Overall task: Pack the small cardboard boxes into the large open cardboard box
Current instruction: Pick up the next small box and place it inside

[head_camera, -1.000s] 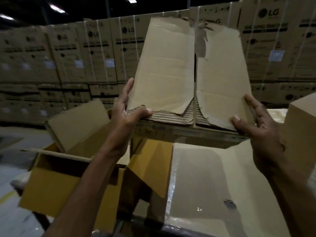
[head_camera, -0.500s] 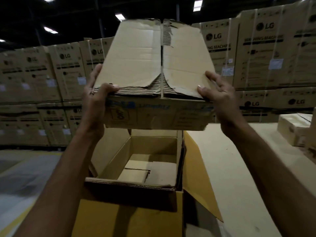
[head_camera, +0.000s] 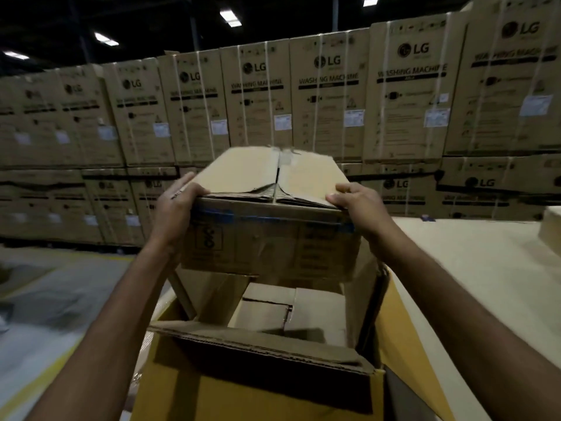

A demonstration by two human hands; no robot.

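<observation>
Small cardboard box [head_camera: 270, 238] is held in the air at frame centre, directly above the mouth of the large open box [head_camera: 255, 387]. Its lower edge sits level w/ or just inside the far rim; contact there can't be confirmed. Top flaps closed, seam running near-to-far, near flap edges torn and ragged. Blue tape along the upper edge of the near face, printed marks below.

Left hand [head_camera: 177, 208]: clamped on the box's upper left corner, thumb hooked over the top edge, fingers wrapped down the left side. Right hand [head_camera: 356, 205]: clamped on the upper right corner, thumb on the top flap, fingers curled over the edge. Both hands closed tight on the box.

Large open box: yellow-brown outside, near flap [head_camera: 267, 344] folded inward across the opening, right flap standing up. Inside, another small box [head_camera: 291, 311] lies on the bottom, partly hidden by the held box and the near flap.

Right: broad pale cardboard surface [head_camera: 473, 268], w/ another carton [head_camera: 551, 229] at its far right edge. Left: grey floor [head_camera: 45, 299] w/ yellow line. Far: wall of stacked LG washing-machine cartons [head_camera: 261, 101], strapped.
</observation>
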